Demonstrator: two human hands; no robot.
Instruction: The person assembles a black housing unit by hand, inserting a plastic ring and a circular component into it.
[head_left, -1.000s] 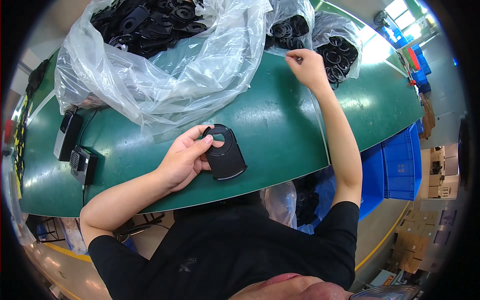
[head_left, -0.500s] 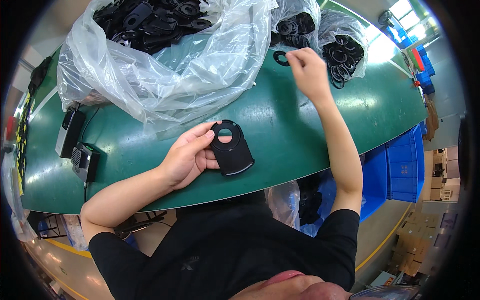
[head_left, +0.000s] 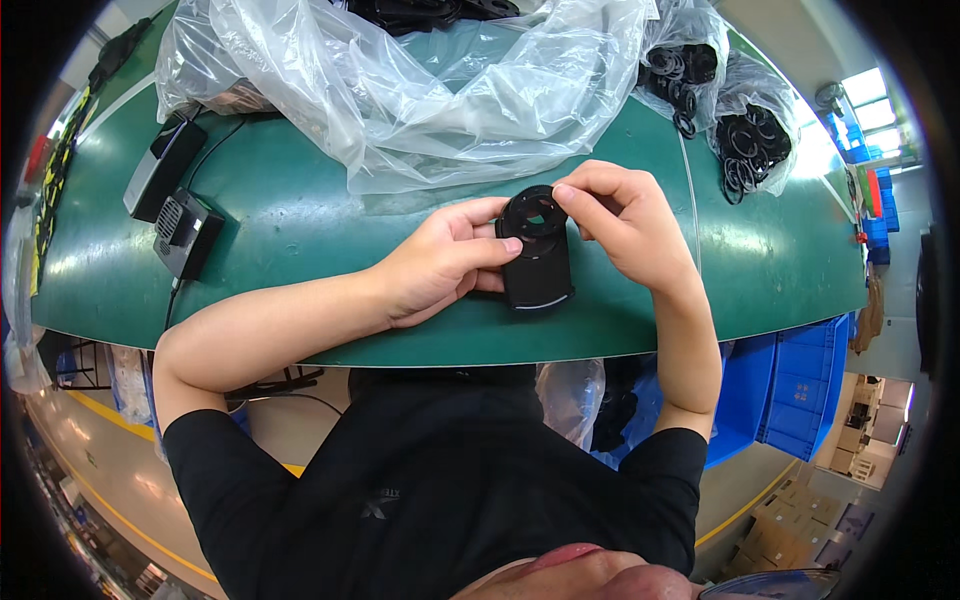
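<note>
My left hand (head_left: 450, 252) grips a flat black plastic plate (head_left: 538, 278) with a round hole near its far end, the thumb on top and the fingers beneath. In my right hand (head_left: 625, 215) a thin black ring (head_left: 533, 212) is pinched by its edge between thumb and forefinger. The ring lies over the plate's round hole, slightly tilted; whether it sits flush I cannot tell. Both hands are above the green table (head_left: 330, 240), near its front edge.
A large clear plastic bag (head_left: 440, 130) of black parts lies at the back. Right of it, two smaller bags hold black rings (head_left: 755, 140). Two black-and-grey devices (head_left: 187, 235) with cables stand at the left. Blue crates (head_left: 800, 385) are beyond the table's right front edge.
My right hand has come from near the ring bags to the plate, bringing the ring over its hole. My left hand has moved right and slightly away from me; the view has shifted.
</note>
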